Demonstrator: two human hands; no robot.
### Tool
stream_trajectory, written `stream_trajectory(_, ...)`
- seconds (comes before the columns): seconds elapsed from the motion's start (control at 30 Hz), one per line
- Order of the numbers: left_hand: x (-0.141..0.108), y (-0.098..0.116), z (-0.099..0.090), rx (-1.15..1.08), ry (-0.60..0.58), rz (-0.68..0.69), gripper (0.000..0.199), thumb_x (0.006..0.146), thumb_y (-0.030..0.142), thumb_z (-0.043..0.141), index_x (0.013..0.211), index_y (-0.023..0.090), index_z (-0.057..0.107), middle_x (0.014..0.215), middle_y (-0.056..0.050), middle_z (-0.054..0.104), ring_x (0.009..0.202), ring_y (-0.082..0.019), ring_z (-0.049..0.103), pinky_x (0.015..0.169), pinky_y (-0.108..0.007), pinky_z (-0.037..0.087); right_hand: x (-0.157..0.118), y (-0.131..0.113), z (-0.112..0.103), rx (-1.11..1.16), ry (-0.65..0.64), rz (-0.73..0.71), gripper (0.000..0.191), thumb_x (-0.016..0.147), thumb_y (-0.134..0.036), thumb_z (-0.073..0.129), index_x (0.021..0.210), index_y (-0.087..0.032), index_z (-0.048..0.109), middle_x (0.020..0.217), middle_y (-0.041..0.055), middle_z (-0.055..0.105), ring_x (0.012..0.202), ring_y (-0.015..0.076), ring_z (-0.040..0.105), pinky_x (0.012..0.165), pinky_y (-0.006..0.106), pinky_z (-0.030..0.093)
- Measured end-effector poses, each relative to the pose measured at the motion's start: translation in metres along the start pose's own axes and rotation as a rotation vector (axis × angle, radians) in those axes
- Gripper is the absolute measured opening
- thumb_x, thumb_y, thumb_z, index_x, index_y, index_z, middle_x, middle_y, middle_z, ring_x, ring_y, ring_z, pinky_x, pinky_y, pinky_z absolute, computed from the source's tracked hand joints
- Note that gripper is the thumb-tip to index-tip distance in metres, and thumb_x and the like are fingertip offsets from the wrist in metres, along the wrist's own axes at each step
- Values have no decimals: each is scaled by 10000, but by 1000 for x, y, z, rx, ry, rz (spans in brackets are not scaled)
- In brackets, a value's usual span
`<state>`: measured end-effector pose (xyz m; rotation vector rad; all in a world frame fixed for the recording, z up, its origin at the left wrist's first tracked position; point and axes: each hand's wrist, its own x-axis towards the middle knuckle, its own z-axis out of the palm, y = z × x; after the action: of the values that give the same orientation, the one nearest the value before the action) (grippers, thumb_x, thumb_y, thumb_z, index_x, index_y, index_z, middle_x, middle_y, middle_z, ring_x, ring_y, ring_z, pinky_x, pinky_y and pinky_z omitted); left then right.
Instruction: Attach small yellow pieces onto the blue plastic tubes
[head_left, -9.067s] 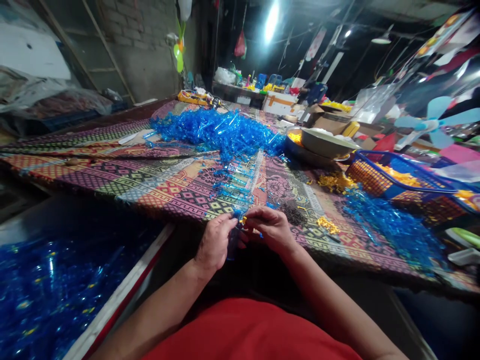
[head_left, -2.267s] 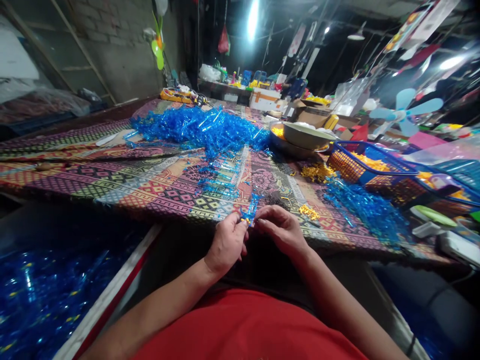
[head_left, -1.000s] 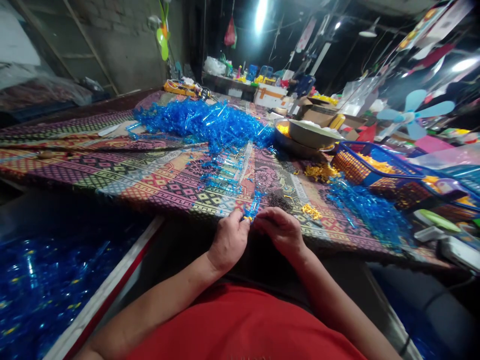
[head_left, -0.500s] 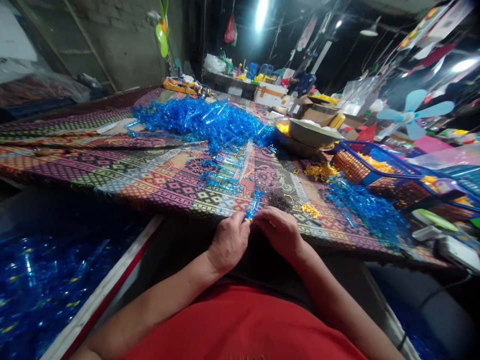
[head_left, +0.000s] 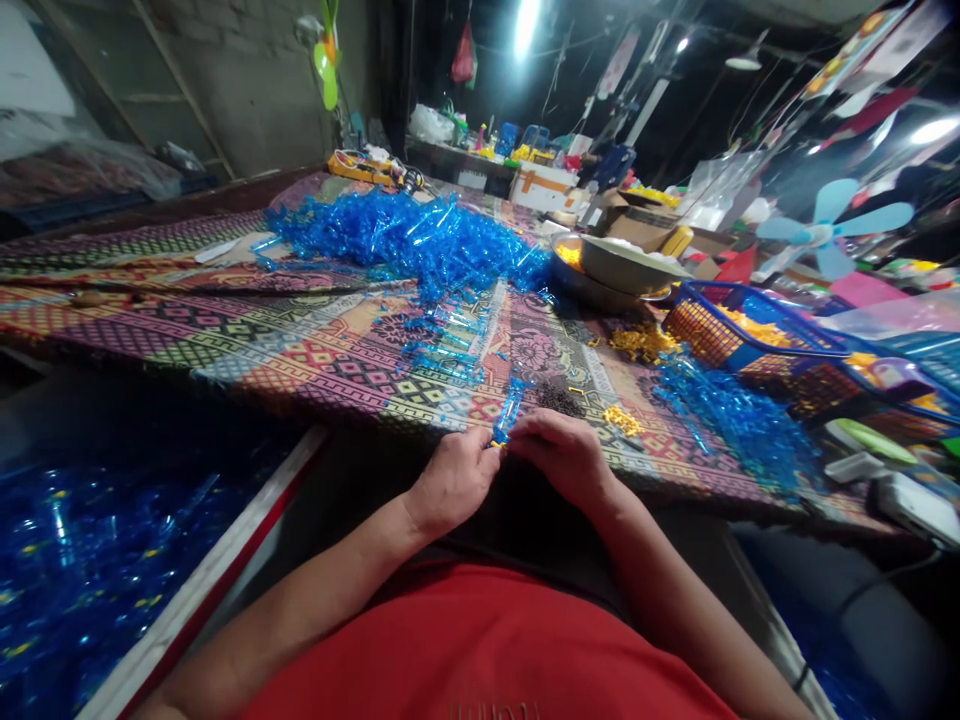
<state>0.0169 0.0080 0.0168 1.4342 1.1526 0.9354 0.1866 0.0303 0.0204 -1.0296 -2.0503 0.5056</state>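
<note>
At the table's front edge my left hand point(head_left: 452, 482) pinches the lower end of a clear blue plastic piece point(head_left: 509, 408), which points up and away from me. A small bit of yellow shows at its base. My right hand point(head_left: 564, 452) meets it from the other side, fingers closed together at the same end; what lies between those fingertips is hidden. Just beyond the right hand lie a heap of tiny dark parts point(head_left: 561, 398) and a small pile of yellow parts point(head_left: 622, 421).
A large heap of blue plastic pieces point(head_left: 405, 240) covers the middle of the patterned cloth point(head_left: 315, 340). To the right are metal bowls point(head_left: 622, 266), a blue basket point(head_left: 739, 330) of yellow parts and another blue pile point(head_left: 739, 415). A bin of blue pieces point(head_left: 97, 570) sits below left.
Both hands stay together at the blue piece. My left wrist has shifted slightly left and down, and the fingers have adjusted a little at the piece's base.
</note>
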Motion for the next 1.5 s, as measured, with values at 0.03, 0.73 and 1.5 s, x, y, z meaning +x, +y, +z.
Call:
stream_trajectory(0.03, 0, 0, 0, 25, -28, 19, 153, 775, 256, 497, 649, 187, 548, 519, 19, 528, 420, -91, 455, 405, -189, 315, 0, 0, 0, 23, -4, 28, 78, 774, -274, 629, 743, -213, 667, 684, 14, 651, 633, 145, 589, 608, 262, 479)
stream_trajectory(0.73, 4, -4, -9, -322, -280, -249, 210, 801, 344, 434, 683, 172, 454, 497, 42, 480, 311, -110, 507, 258, -189, 373, 6, 2, -4, -61, -72, -134, 110, 831, -220, 575, 887, -199, 667, 826, 66, 608, 765, 155, 577, 682, 284, 487)
stream_trajectory(1.5, -2, 1, -13, -38, -213, -21, 186, 836, 296, 426, 707, 172, 477, 545, 58, 459, 353, -52, 463, 311, -135, 323, -7, -2, 0, -459, -21, -407, 152, 840, -105, 499, 948, -162, 588, 854, 90, 606, 750, 157, 549, 630, 281, 457)
